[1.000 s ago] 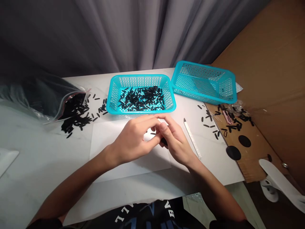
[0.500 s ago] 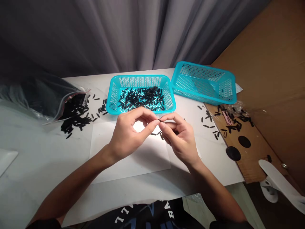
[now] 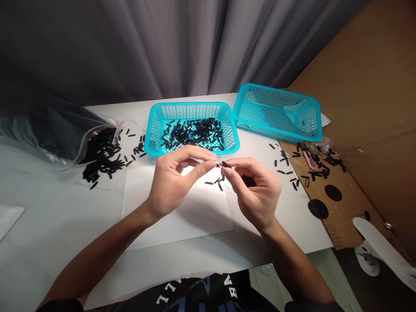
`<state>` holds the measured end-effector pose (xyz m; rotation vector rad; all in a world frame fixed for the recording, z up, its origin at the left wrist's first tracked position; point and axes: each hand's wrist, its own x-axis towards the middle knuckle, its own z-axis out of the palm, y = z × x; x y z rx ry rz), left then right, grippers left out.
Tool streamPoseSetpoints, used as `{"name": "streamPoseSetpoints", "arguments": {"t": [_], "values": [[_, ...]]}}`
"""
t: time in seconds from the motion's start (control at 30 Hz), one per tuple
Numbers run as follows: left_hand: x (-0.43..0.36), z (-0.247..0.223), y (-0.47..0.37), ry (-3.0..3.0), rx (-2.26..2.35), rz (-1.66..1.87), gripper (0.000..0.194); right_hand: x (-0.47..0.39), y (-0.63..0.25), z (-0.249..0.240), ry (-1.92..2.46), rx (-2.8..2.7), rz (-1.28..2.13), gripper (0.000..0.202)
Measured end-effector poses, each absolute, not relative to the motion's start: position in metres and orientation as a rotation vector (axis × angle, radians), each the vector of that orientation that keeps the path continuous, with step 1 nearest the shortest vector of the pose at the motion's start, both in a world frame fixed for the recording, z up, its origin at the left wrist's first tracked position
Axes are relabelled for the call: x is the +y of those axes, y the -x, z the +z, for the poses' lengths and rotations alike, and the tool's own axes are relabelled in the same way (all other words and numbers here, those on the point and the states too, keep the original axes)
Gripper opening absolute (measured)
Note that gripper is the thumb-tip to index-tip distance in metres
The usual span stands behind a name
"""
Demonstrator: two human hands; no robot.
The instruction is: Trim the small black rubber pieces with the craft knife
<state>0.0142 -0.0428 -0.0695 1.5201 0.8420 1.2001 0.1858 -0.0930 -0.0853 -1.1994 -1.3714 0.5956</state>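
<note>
My left hand (image 3: 173, 180) pinches one end of a small dark piece between thumb and fingertips, above a white sheet (image 3: 182, 221). Close on its right, my right hand (image 3: 256, 188) grips a small black piece at its fingertips, and more black shows under its curled fingers. A few black pieces (image 3: 209, 183) lie on the sheet between the hands. Just behind them stands a turquoise basket (image 3: 193, 104) holding many small black oblong pieces (image 3: 204, 130).
A second turquoise basket (image 3: 276, 136) stands at the back right. At left, an open zip bag (image 3: 48, 134) has black pieces spilling out. Cardboard (image 3: 328, 225) at right bears black discs (image 3: 318, 209), a pink object (image 3: 309, 160) and scattered pieces.
My right hand has moved slightly right, and the fingertips of both hands have come a little apart. More of the black pieces on the sheet now shows.
</note>
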Motion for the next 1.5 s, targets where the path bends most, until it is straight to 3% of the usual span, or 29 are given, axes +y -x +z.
{"name": "streamPoseSetpoints", "arguments": {"t": [0.3,0.53,1.23,1.5], "values": [[-0.035,-0.053,0.001,-1.772,0.945,1.105,0.012,-0.093,-0.191,-0.087,1.194,-1.567,0.211,0.013],[-0.039,-0.053,0.000,-2.190,0.784,1.079,0.007,-0.091,-0.191,-0.088,1.142,-1.699,0.058,0.017],[-0.038,-0.054,0.005,-2.318,0.754,1.210,0.009,-0.097,-0.194,-0.087,1.126,-1.535,0.259,0.023],[-0.040,-0.051,0.004,-2.309,0.781,1.216,0.007,-0.096,-0.195,-0.086,1.139,-1.558,0.276,0.015]]}}
